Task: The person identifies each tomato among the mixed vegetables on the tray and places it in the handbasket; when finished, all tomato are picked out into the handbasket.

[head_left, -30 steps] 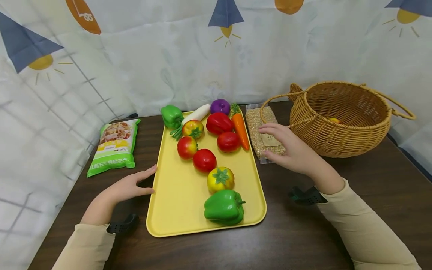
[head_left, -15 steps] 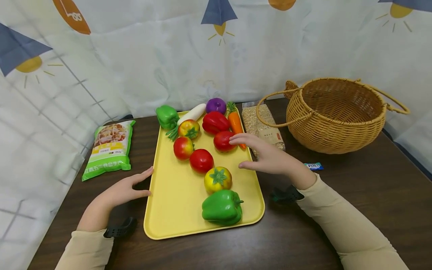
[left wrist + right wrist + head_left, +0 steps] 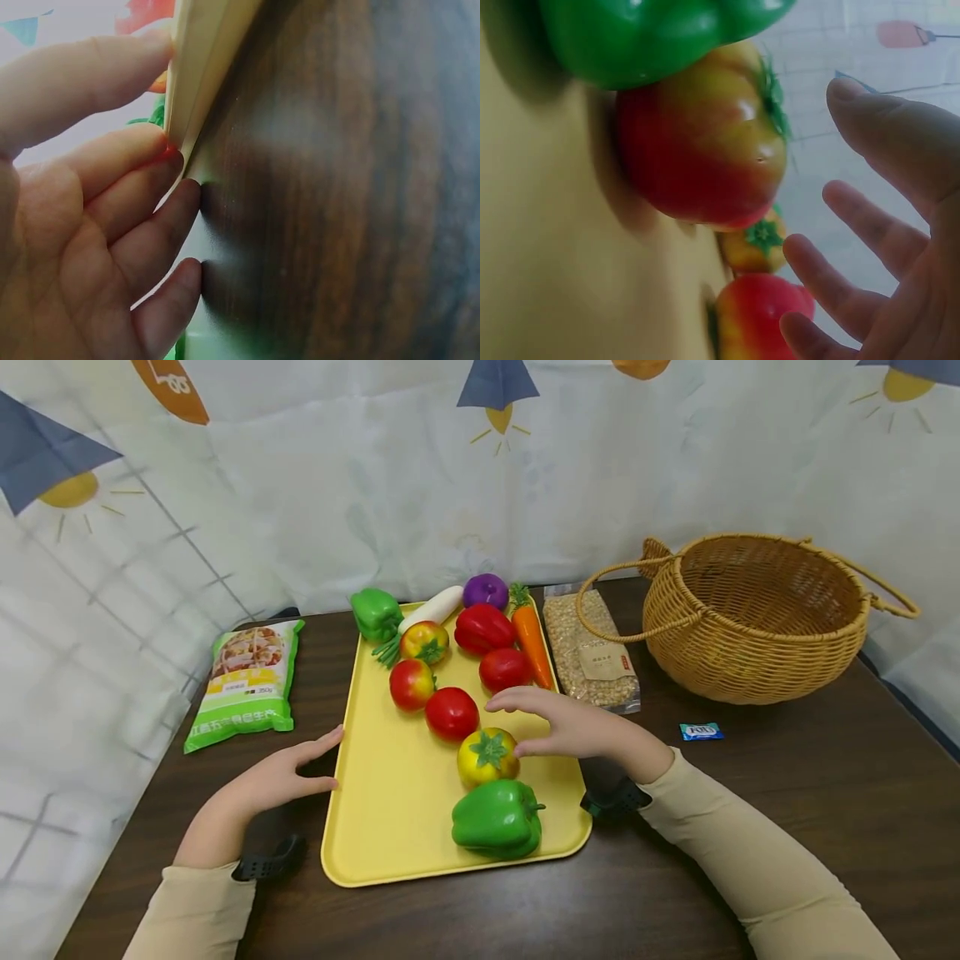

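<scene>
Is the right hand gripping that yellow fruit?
No, the right hand is spread beside the yellow fruit, pale backdrop showing between its thumb and fingers.

A glossy tomato [image 3: 488, 758], yellow on top and red lower down, sits right of centre on a yellow tray [image 3: 393, 802], its green star-shaped calyx facing up, between a green bell pepper [image 3: 497, 820] and a red fruit [image 3: 452, 715], just beside the spread fingers of my right hand [image 3: 581, 725]. The shallow tray, rectangular with rounded corners, lies flat on the dark table [image 3: 660, 868], my left hand [image 3: 270, 781] touching its left rim.
</scene>
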`<state>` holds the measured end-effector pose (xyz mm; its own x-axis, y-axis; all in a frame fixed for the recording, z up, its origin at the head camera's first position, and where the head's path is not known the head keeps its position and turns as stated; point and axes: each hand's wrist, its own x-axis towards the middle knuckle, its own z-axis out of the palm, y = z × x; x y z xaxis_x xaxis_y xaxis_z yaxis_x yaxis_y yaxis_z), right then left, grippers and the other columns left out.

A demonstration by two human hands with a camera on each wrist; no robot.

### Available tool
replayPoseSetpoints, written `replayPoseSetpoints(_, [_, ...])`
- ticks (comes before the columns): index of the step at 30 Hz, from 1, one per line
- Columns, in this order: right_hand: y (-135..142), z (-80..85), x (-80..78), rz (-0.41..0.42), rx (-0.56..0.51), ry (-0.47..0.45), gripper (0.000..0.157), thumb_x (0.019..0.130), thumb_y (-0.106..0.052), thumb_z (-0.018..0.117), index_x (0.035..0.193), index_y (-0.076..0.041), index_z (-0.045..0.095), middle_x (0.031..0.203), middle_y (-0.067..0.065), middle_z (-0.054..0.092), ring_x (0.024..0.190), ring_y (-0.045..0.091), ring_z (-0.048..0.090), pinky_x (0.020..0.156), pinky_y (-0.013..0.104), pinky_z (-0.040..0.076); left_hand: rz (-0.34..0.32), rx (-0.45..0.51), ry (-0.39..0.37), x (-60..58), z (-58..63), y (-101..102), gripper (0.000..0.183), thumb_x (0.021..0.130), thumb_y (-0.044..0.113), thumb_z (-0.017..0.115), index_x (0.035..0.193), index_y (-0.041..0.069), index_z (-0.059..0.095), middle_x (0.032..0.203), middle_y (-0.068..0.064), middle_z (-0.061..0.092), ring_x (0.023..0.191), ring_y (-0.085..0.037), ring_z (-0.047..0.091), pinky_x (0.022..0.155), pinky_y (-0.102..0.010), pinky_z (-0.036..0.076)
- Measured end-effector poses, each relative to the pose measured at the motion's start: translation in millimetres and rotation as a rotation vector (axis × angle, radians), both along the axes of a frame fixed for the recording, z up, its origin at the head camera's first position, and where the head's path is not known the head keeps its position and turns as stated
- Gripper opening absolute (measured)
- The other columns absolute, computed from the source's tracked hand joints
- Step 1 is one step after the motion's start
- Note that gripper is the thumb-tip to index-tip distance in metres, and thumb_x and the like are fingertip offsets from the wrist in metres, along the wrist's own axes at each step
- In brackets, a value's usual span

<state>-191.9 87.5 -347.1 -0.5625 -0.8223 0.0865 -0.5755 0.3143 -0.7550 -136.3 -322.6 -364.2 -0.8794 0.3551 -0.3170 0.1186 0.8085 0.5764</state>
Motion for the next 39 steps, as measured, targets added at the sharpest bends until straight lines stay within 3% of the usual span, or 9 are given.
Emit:
replayPoseSetpoints(5, [-2, -5.6, -1.2, 0.002, 0.023, -0.010, 0.058, 0.081, -0.022, 0.069, 0.133, -0.009, 0.045, 0.136, 0.003, 0.045, 0.127, 0.019, 0.038, 0.105, 0.039, 0.034, -0.008, 0.002, -0.007, -3.6, 2.0, 2, 0.079, 0.084, 0.041, 0.061, 0.146, 0.013, 0.021, 0.149, -0.017, 0.022, 0.134, -0.041, 0.022, 0.101, -0.057, 0.028])
replayPoseSetpoints(18, [-10, -18.5, -3.2, 0.031, 0.063, -0.014, 0.058, 0.081, -0.022, 0.068, 0.133, -0.011, 0.044, 0.136, 0.004, 0.046, 0.123, 0.020, 0.043, 0.105, 0.039, 0.033, -0.018, -0.007, 0.001, -3.1, 8.3, 2, 0.078, 0.084, 0.038, 0.062, 0.146, 0.013, 0.021, 0.147, -0.020, 0.024, 0.132, -0.043, 0.024, 0.099, -0.058, 0.030])
replayPoseSetpoints(30, [-15, -28.3, -1.6, 0.063, 0.155, -0.018, 0.065, 0.080, -0.016, 0.070, 0.138, -0.019, 0.039, 0.140, 0.000, 0.040, 0.130, 0.016, 0.035, 0.109, 0.036, 0.028, -0.001, 0.003, 0.001, 0.3, 2.0, 0, 0.079, 0.084, 0.040, 0.061, 0.146, 0.012, 0.021, 0.148, -0.018, 0.023, 0.133, -0.041, 0.024, 0.100, -0.057, 0.028])
replayPoseSetpoints(39, [-16, -26.6, 0.7, 0.039, 0.143, 0.002, 0.063, 0.078, -0.017, 0.071, 0.135, -0.020, 0.043, 0.136, -0.002, 0.044, 0.123, 0.015, 0.041, 0.105, 0.037, 0.034, 0.012, 0.005, 0.000, -0.4, -1.6, 0, 0.080, 0.083, 0.042, 0.062, 0.146, 0.014, 0.021, 0.149, -0.017, 0.024, 0.134, -0.040, 0.023, 0.101, -0.057, 0.028])
